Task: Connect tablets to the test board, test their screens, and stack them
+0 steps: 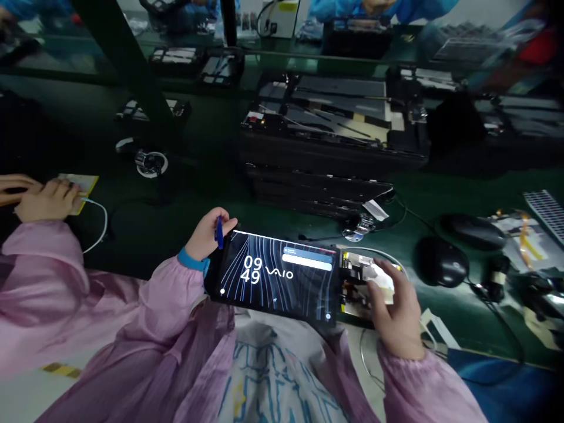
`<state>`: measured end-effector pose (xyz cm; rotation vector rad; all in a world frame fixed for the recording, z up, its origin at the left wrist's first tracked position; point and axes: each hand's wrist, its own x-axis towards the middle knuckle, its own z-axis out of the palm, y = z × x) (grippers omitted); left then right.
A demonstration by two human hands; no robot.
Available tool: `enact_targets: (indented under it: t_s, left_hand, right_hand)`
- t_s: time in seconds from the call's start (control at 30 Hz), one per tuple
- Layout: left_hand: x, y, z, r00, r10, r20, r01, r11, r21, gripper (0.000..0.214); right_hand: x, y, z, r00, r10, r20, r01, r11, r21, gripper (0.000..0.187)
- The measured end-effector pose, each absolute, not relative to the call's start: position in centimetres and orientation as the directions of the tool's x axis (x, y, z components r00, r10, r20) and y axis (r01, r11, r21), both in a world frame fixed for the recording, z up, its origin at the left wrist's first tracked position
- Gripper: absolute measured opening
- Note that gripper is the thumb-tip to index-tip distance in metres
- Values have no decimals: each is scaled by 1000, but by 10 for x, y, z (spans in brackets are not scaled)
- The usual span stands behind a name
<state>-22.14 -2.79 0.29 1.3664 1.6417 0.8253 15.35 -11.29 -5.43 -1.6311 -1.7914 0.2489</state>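
A lit display screen (275, 279) showing 09:49 and VAIO lies slightly tilted in front of my body. At its upper left corner, my left hand (209, 234) has closed fingers on the edge; a small blue strip (219, 232) shows between them. A blue band (192, 261) circles that wrist. My right hand (396, 311) has thumb and fingers apart over a bright board with yellow edges (361, 305), just right of the screen. Dark flat cables (351, 275) run between screen and board. Whether the right fingertips touch the board I cannot tell.
A stack of black trays (335, 153) with parts stands behind the screen. Two black mice (443, 261) and cables lie right. A co-worker's hand (48, 197) rests at left on a yellow-edged piece. A white ring-shaped coil (152, 164) lies far left. Blue-sleeved people sit opposite.
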Motion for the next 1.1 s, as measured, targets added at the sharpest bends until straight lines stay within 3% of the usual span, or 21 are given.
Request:
enact_targets:
  t_s: [0.1,0.2,0.3,0.5,0.73,0.9,0.97,1.03,1.1]
  left_hand:
    - [-222,-29,-4,-86,979,-184,392,204,897,27]
    - [-221,-32,-9,-108,985,-133,394,165,904,26]
    - [-218,-35,-11,-116,991,-65,418,108,902,25]
    - [-216,-38,-14,-130,991,-10,420,64,905,23]
    - [-220,-40,-21,-127,991,41,464,22,885,18]
    - [-222,-36,-20,-144,989,33,507,46,861,21]
    - [-222,-33,-16,-164,986,26,512,63,857,24]
    - [-221,-31,-11,-172,985,14,520,78,851,26]
    - [-220,-29,-7,-174,985,10,531,85,843,28]
  right_hand:
    - [115,-128,-23,-193,890,413,724,413,-553,48]
    - [79,-137,-6,-583,753,304,593,651,-474,50]
    - [59,-133,-10,-720,668,187,568,722,-395,45]
    - [70,-104,-25,-350,885,308,873,427,-236,59]
    - [92,-95,-22,-306,915,262,865,382,-325,60]
    - [136,-58,-20,-120,930,347,813,293,-503,53]
    - [166,-25,-20,115,936,332,746,139,-652,52]
    - [199,15,-19,440,876,198,560,-95,-823,53]
    - [229,58,-14,577,808,118,446,-190,-875,53]
